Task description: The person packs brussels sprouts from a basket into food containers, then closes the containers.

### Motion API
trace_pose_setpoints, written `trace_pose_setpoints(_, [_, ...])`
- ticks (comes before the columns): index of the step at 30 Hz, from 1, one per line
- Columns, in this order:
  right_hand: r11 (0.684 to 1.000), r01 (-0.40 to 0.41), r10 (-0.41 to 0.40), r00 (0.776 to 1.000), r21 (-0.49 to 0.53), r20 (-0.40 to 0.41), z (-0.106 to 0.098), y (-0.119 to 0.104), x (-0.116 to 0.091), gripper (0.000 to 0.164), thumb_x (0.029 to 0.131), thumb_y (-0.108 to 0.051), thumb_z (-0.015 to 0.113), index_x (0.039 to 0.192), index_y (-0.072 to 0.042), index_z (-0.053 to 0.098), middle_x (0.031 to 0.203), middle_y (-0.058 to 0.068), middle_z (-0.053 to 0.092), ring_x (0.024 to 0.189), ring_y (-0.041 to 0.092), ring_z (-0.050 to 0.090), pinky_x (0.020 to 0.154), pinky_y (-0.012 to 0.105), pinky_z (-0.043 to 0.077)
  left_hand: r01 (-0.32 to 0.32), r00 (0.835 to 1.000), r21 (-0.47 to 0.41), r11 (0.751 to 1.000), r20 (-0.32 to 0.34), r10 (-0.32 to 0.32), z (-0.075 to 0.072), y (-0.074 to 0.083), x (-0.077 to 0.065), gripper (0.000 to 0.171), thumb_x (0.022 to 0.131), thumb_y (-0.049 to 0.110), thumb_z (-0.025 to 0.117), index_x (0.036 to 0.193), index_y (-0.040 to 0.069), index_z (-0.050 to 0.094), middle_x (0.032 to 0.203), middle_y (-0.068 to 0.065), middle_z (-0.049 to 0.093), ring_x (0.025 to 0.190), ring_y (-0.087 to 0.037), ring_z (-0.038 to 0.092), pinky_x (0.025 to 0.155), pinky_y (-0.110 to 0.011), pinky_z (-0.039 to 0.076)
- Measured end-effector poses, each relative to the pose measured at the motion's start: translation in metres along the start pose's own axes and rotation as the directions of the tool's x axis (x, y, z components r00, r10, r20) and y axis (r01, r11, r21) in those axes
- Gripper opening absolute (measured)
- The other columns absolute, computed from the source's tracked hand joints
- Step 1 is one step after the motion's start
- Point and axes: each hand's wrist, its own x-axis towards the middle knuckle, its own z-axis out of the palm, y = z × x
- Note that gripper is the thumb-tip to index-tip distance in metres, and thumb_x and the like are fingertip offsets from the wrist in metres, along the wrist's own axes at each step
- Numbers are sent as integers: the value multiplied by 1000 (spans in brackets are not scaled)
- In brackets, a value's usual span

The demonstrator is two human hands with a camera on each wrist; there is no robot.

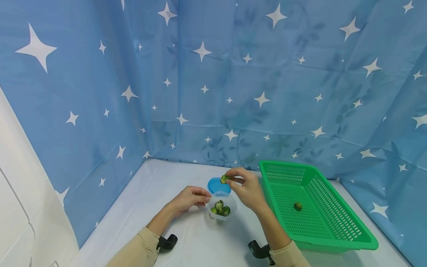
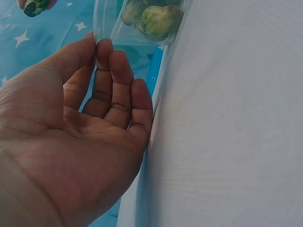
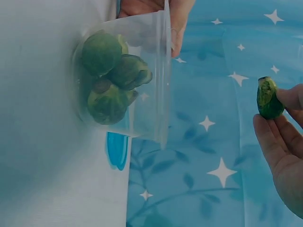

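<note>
My right hand (image 1: 246,189) pinches a Brussels sprout (image 3: 268,99) between thumb and fingertips, held up above and behind a clear plastic container (image 1: 232,206). With thumb and fingertips, my left hand (image 1: 187,199) holds the container's rim at its left side. Several green Brussels sprouts (image 1: 220,208) lie inside, showing through the clear wall in the right wrist view. Just behind the container, a round blue lid (image 1: 217,187) lies flat on the table.
A large green plastic basket (image 1: 337,243) stands at the right, beside my right forearm, with a single Brussels sprout (image 1: 298,206) on its floor. The white-covered table (image 1: 160,178) ends at a blue curtain (image 1: 217,104) with white stars at the back and sides.
</note>
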Motion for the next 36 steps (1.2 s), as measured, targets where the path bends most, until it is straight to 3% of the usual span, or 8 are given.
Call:
trace_pose_setpoints(7, [995,-72,77,995,-71,70,1,2,-1,16,91,4,75,103,-6,76,103,6,75,99,23,72,90,41,62,2,1000,-5,1000,4,-2,0,0,1,33,97,22,75,117,-4,74,114,-20,75,88,-11,70,82,-32,58])
trace_pose_setpoints(20, [986,-99,117,984,-131,138,9,15,-6,16,89,2,78,102,-7,75,99,4,75,93,20,72,87,36,62,2,1000,-17,1000,12,-2,-2,-1,1,36,98,22,75,119,-6,72,116,-22,74,89,-11,70,82,-32,58])
trace_pose_setpoints(31, [971,-191,223,940,-144,259,14,19,-10,14,90,1,76,103,-4,75,99,7,74,96,29,74,83,29,62,0,1000,-11,1000,14,0,-2,2,-1,35,98,23,75,119,-4,73,116,-23,74,92,-15,70,84,-34,58])
trace_pose_setpoints(36, [968,-193,236,919,-160,315,15,21,-10,13,90,1,76,102,-5,75,99,6,73,95,24,73,81,28,62,-8,1000,-11,1000,17,8,-1,1,0,34,98,22,74,118,-5,73,112,-19,75,92,-15,70,84,-34,58])
